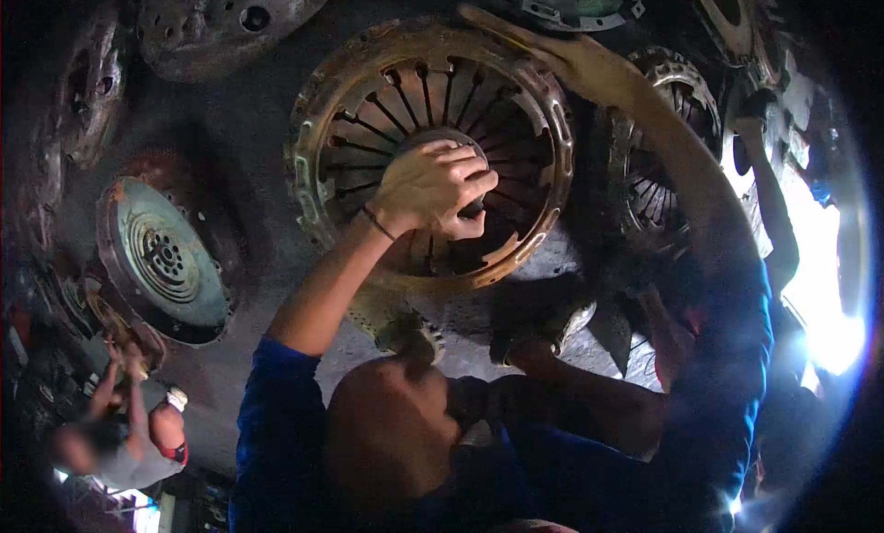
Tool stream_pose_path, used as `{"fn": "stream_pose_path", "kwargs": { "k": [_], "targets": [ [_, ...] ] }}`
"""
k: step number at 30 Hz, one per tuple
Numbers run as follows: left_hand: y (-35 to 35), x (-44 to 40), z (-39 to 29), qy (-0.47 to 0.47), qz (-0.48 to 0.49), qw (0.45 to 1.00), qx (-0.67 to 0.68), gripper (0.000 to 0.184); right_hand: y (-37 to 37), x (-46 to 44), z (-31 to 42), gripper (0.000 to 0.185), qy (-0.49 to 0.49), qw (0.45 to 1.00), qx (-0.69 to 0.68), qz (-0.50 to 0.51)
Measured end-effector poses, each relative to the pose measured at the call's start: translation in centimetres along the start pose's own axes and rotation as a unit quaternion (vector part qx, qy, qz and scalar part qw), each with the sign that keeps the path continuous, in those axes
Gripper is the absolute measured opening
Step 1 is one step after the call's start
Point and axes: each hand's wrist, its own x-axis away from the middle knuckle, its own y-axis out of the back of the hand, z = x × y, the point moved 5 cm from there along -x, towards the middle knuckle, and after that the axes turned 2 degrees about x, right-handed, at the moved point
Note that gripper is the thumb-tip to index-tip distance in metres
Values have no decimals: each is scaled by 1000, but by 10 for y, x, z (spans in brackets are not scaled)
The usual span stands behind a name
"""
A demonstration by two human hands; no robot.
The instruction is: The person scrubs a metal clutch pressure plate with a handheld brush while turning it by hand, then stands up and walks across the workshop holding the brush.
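Observation:
A large, rusty clutch pressure plate [311, 169] with radial diaphragm fingers lies on the ground in front of me. My left hand [433, 191] is over its centre, fingers curled round a dark, round piece [477, 156] there; whether that piece is loose or part of the plate I cannot tell. Stretched along the upper right rim is my right hand [562, 59], its fingers long and nearly flat against the metal. A thin yellowish edge shows beside those fingers, too small to name.
A smaller clutch pressure plate [658, 188] lies to the right. On the left leans a round, greenish disc [166, 252] with concentric rings. Rusty metal castings [216, 27] line the far side. Another person [138, 441] crouches at lower left. Bright light enters at right.

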Motion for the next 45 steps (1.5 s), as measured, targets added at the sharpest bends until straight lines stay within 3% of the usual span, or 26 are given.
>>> {"fn": "stream_pose_path", "kwargs": {
  "k": [1, 4, 6, 8, 11, 13, 16, 17, 20, 24, 30, 33, 36, 39, 42, 45],
  "targets": [
    [-2, 1, 1, 2, 15, 1000, 11, 39, -8, -13, 5, 47, 59, 995, 25, -79],
    [0, 0, 2, 15, 27, 999, 23, 40, 2, -6, 5, 47, 84, 986, 69, -126],
    [-3, 2, 4, 6, 15, 1000, 21, 39, 33, 18, -16, 46, -6, 993, 33, 117],
    [-5, 2, 2, 11, 12, 1000, 20, 39, 41, 45, -51, 47, -68, 981, 91, 158],
    [0, -1, 1, 6, 31, 999, 11, 38, 30, 36, -60, 45, 47, 992, 106, 41],
    [-3, 1, 1, 9, 17, 1000, 15, 37, 18, 3, -5, 46, 64, 998, -13, 23],
    [-2, -1, 6, 4, 6, 1000, 16, 37, -12, -19, -2, 46, 60, 988, 64, -126],
    [-3, 3, 2, 8, 6, 1000, 23, 37, -10, -18, -17, 48, 138, 988, 11, -71],
    [-2, 2, 2, 23, 16, 999, 21, 37, 26, 29, -55, 48, 96, 994, 41, 24],
    [1, 1, 2, 26, 26, 999, 25, 37, 55, 43, -53, 51, 50, 990, 108, 78],
    [-1, 3, 2, 9, 10, 1000, 19, 40, 14, -43, 7, 49, 113, 993, 38, 14],
    [-1, 5, 3, 8, -3, 1000, 22, 40, 17, -19, -14, 48, 83, 990, 110, 39],
    [0, 1, 1, 7, 16, 999, 29, 40, 54, 0, -38, 49, 14, 980, 138, 146],
    [-3, 2, 1, 11, 29, 999, 23, 40, 49, -14, -33, 49, 79, 988, 102, 79],
    [-1, 0, 3, -1, 25, 999, 29, 39, 27, -67, 42, 49, 143, 984, 89, 57],
    [0, 2, 5, -6, 14, 999, 30, 38, 48, -60, 61, 49, 125, 983, 104, 80]
  ]
}}
